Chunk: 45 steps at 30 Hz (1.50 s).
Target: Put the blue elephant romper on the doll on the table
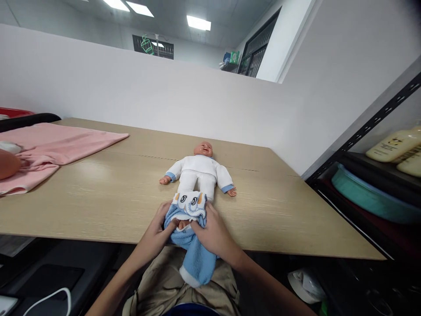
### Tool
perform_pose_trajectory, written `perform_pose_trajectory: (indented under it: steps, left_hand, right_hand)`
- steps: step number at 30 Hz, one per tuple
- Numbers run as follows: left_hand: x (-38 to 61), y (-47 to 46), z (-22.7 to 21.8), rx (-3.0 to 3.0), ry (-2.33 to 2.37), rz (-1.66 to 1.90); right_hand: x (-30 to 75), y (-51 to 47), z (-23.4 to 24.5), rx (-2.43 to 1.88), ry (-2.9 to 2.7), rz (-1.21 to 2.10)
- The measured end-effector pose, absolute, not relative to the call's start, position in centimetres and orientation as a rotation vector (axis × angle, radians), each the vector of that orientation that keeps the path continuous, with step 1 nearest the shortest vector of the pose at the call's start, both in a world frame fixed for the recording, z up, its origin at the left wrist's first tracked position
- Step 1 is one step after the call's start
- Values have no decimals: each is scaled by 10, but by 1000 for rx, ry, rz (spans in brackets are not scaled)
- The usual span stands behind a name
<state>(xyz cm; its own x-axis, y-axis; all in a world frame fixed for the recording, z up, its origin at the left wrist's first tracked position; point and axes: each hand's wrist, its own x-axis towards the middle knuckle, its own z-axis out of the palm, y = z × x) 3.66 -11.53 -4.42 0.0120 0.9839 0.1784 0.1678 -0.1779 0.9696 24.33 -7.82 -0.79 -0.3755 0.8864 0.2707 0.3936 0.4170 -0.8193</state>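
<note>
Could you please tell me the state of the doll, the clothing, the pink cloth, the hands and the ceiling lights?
Doll: lying on its back, arms spread
White top: on the doll, sleeves over its arms
Blue garment: bunched, toes showing at an opening, one end hanging past the table edge
Left hand: grip closed on the garment
Right hand: grip closed on the garment
Pink cloth: spread out, partly rumpled
Ceiling lights: lit

I count one doll (200, 164) and, at its legs, one left hand (160, 227) and one right hand (213, 230) on one blue garment (184, 237). Left of the doll lies one pink cloth (70, 142); right of it, one black rack (366, 119) holds two pale bottles (390, 145) and one teal basin (371, 197). Beyond the doll are two windows (258, 46).
</note>
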Motion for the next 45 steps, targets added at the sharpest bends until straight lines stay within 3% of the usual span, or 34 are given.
perform_pose_trajectory:
  steps: [14, 18, 21, 27, 37, 45]
  left_hand:
    - [21, -96, -31, 1421, 1157, 1305]
    - [11, -72, -31, 1316, 1026, 1098]
    - [7, -58, -27, 1229, 921, 932]
    - [-5, -52, -10, 1393, 1007, 913]
    - [-16, -61, -25, 1095, 985, 1017]
    - [-16, -38, 8, 1644, 1315, 1104]
  right_hand:
    - [251, -71, -23, -1084, -1872, 977]
    - [254, -47, -13, -988, -2002, 947]
    - [259, -24, 2, -859, -2106, 1118]
    - [277, -9, 21, -730, -2251, 1290]
    - [315, -28, -15, -875, -1747, 1584]
    - [302, -27, -13, -843, -1418, 1700]
